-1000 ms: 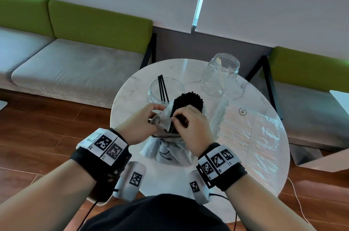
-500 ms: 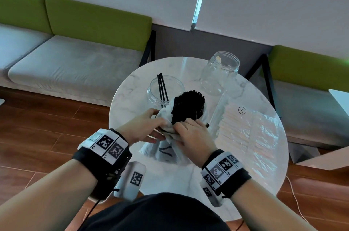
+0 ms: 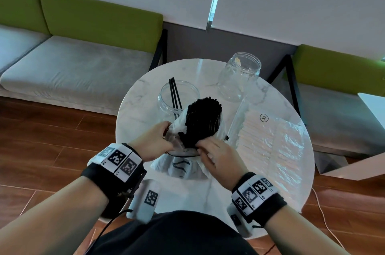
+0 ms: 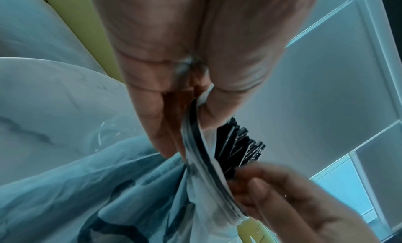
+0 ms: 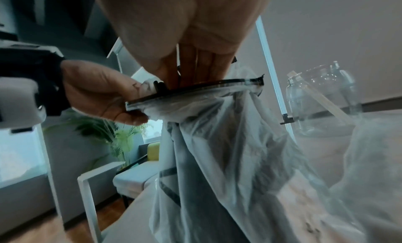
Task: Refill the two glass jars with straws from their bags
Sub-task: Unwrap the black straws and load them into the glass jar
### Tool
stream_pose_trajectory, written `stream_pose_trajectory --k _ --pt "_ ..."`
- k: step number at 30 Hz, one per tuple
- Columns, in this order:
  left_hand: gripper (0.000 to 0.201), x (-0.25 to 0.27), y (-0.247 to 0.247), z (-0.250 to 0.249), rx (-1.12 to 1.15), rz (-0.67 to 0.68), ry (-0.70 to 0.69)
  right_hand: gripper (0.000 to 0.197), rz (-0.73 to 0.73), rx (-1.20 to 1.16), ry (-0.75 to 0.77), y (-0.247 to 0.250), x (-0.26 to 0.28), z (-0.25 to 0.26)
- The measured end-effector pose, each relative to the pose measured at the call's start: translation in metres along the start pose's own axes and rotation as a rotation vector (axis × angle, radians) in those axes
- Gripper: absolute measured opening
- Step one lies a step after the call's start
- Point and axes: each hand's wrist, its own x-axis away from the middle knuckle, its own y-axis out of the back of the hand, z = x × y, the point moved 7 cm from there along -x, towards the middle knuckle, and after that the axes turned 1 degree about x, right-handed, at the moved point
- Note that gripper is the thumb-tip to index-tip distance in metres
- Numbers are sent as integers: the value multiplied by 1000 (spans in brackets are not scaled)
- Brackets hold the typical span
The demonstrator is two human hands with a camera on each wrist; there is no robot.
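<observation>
A thick bundle of black straws [image 3: 203,121] stands halfway out of a white plastic bag [image 3: 181,168] on the round marble table [image 3: 137,113]. My left hand [image 3: 165,131] pinches the bag's dark-edged rim [image 4: 196,135] on the left side. At the bundle's base, my right hand [image 3: 201,145] curls its fingers [image 5: 191,66] round the straws inside the bag's mouth. Behind the bag, a wide glass jar [image 3: 166,96] holds three black straws. A taller glass jar [image 3: 239,75] at the back right holds one pale straw [image 5: 324,100].
A clear bag of pale straws [image 3: 270,142] lies flat on the right half of the table. Green and grey benches [image 3: 73,63] line the wall behind the table. Wooden floor surrounds it, and a white cable [image 3: 325,219] trails at the right.
The black bundle has risen further out of the bag, and the bag has slid down around it. Both hands now sit lower on the bundle, at the bag's rim.
</observation>
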Motion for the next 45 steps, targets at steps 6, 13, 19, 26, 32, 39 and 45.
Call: stream_pose_trajectory --k 6,13,19,26,32,39,45 --pt "41 -6 -4 -1 -45 39 -17 51 -67 -19 -266 -4 -17 -4" --pt "21 -6 -4 -1 -124 25 -65 58 -218 -54 -324 0 -19 -4" --pt "29 -6 -8 -1 -230 35 -104 43 -169 -46 -398 0 -19 -13" --pt "17 -10 -1 11 -200 27 -88 56 -446 -33 -355 38 -7 -47" --pt "8 -13 -2 13 -234 18 -91 30 -314 96 -29 32 -3 -3" --pt "24 -11 -5 10 -261 71 -70 48 38 530 10 -19 7 -17" --pt "45 -14 -9 14 -316 104 -73 44 -189 368 -21 0 -1 -23"
